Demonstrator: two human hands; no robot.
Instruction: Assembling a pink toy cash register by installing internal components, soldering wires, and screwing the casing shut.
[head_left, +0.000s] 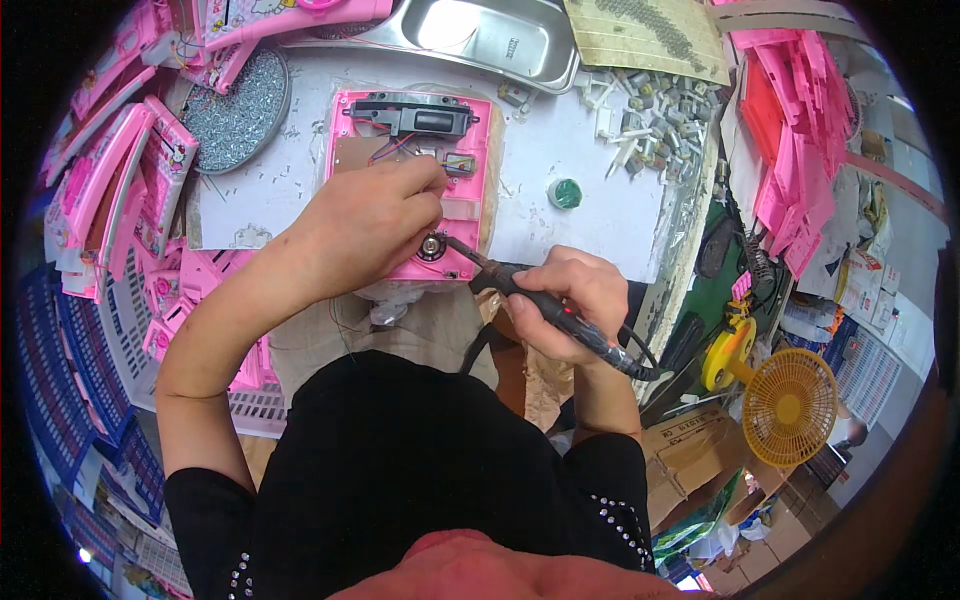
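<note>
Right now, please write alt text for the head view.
The right hand holds a black soldering iron near a round component in an open pink casing; the left hand is over the casing. Small metal parts lie farther left.

Mid-frame, we're losing the L hand [385,215]'s fingertips behind its knuckles, so we aren't seeing what they're touching; it's also covering pt. of the pink casing [468,192]. We're finding the iron tip [460,247] too small to tell if it's touching the spkr [432,246]. Top edge is cutting off the metal tray [500,50]; upper R, tiny parts [655,110] are overlapping, too small to ID.
</note>
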